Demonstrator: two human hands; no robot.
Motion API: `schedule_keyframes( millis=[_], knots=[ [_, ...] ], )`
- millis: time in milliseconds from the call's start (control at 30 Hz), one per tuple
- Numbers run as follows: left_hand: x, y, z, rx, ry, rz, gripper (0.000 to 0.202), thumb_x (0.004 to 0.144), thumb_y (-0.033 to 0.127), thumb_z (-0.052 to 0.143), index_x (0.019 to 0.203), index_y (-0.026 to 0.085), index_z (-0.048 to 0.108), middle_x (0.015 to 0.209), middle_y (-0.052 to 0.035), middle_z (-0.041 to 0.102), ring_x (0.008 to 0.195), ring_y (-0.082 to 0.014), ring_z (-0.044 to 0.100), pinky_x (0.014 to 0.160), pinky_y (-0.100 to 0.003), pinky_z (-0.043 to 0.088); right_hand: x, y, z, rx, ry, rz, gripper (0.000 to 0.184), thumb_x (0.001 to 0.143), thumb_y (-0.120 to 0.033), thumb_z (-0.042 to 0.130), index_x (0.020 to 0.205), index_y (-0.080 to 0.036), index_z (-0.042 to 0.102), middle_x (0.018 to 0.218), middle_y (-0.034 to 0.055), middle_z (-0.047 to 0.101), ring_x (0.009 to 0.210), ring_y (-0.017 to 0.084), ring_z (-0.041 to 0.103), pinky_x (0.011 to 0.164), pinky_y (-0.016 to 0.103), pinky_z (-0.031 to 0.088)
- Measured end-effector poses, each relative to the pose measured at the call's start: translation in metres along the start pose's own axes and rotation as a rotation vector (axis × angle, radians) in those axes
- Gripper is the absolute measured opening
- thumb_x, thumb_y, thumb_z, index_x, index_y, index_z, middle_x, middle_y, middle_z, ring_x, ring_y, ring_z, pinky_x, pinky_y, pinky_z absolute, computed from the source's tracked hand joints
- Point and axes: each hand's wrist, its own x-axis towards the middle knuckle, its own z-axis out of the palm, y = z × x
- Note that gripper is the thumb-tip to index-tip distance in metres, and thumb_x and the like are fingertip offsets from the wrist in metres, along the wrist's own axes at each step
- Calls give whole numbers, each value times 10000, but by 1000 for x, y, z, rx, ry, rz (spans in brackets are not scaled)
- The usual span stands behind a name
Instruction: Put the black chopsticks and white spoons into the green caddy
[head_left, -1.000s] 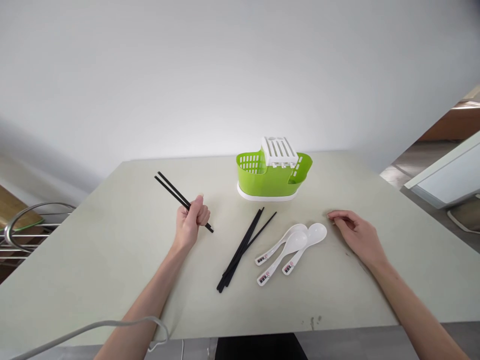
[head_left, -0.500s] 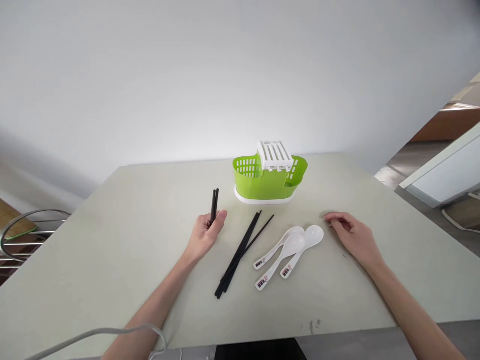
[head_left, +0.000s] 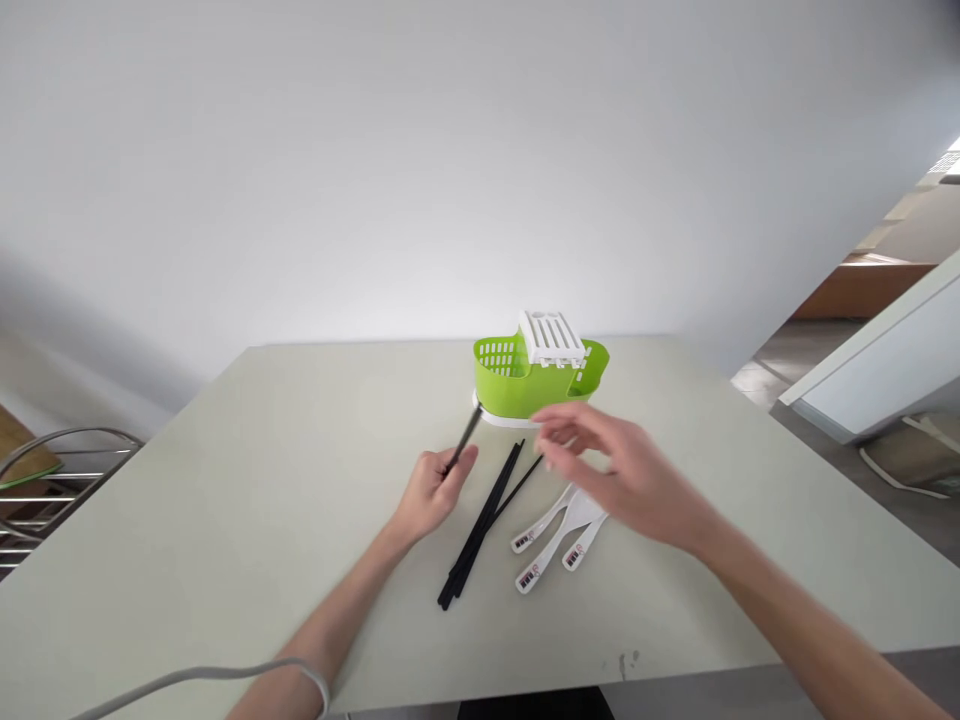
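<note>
My left hand (head_left: 439, 488) is closed around black chopsticks (head_left: 466, 438), whose ends stick up past the thumb and tilt toward the right. Over the spoons hovers my right hand (head_left: 600, 465), a little blurred, fingers apart and curved, nothing seen in them. It covers the bowls of the white spoons (head_left: 551, 545), so only their printed handles show well. Between the hands, more black chopsticks (head_left: 480, 535) lie on the table in a loose, crossing bundle. Behind them stands a green cutlery basket (head_left: 510, 395) with a white slotted top (head_left: 553, 338) and a white base.
The pale table (head_left: 337, 420) meets a white wall (head_left: 450, 180) at its back edge. A grey cable (head_left: 202, 673) crosses my left forearm. Metal rack bars (head_left: 67, 470) are at the far left, and a white panel (head_left: 877, 350) stands on the right.
My right hand has lifted off the table and moved left over the spoons. The chopsticks in my left hand have tipped rightward, and that hand has shifted slightly right.
</note>
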Motion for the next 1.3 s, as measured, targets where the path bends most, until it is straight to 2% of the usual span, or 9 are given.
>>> schedule_keyframes(
  millis=[67,133,267,433,633,833,933,1067,1300],
  knots=[
    [-3,-1,1,64,-44,51,539,997,589,468,647,215,301,591,58,228,552,-82,197,512,-274,168,13,-29,21,-12,-89,-120,332,1008,-419,609,1306,-272,627,1027,39,742,875,197,697,793,346,582],
    [-5,-3,0,79,-60,88,509,982,546,477,640,213,302,578,55,237,551,-83,207,506,-269,181,23,-41,37,-25,-153,-207,283,1033,-422,583,1263,-267,642,963,25,723,813,183,665,770,344,561],
    [-9,-7,-3,89,-39,102,480,985,478,464,651,219,237,579,57,194,541,-79,176,499,-268,176,29,-38,51,-39,-125,-292,234,1091,-386,473,1033,-249,654,960,35,700,780,173,615,706,323,505],
    [-8,-14,1,140,45,121,410,970,388,475,659,216,270,589,60,220,549,-82,185,511,-260,194,23,-37,50,-129,-92,-291,219,1106,-325,426,1019,-246,611,956,25,687,704,152,569,661,311,463],
    [-3,-27,6,221,142,37,380,981,414,459,689,219,315,594,61,289,580,-101,245,541,-260,218,32,-59,20,-196,37,-261,266,1105,-368,444,978,-236,637,836,10,668,719,160,617,666,302,463],
    [2,-34,6,318,178,-21,475,1004,479,421,657,222,224,591,58,230,588,-111,201,564,-281,206,76,-80,-36,-217,459,-350,310,1113,-399,422,952,-236,631,696,-19,597,643,164,595,660,305,457],
    [3,-34,7,329,175,-27,467,990,459,444,659,222,213,597,58,220,599,-117,193,566,-284,206,110,-77,-53,-358,575,-385,316,1111,-359,417,930,-237,645,721,-8,619,698,178,615,739,316,460],
    [3,-34,7,323,169,-34,464,981,448,456,656,224,211,595,60,213,596,-118,189,566,-286,203,152,-58,-50,-506,453,-295,346,1099,-373,428,931,-215,685,847,40,729,845,221,670,808,323,468],
    [2,-34,7,317,143,-52,463,979,441,458,648,223,220,584,62,223,590,-119,192,569,-288,210,199,-29,-17,-680,193,-104,358,1084,-309,392,1008,-199,725,1038,91,775,919,267,691,795,355,464]
  ],
)
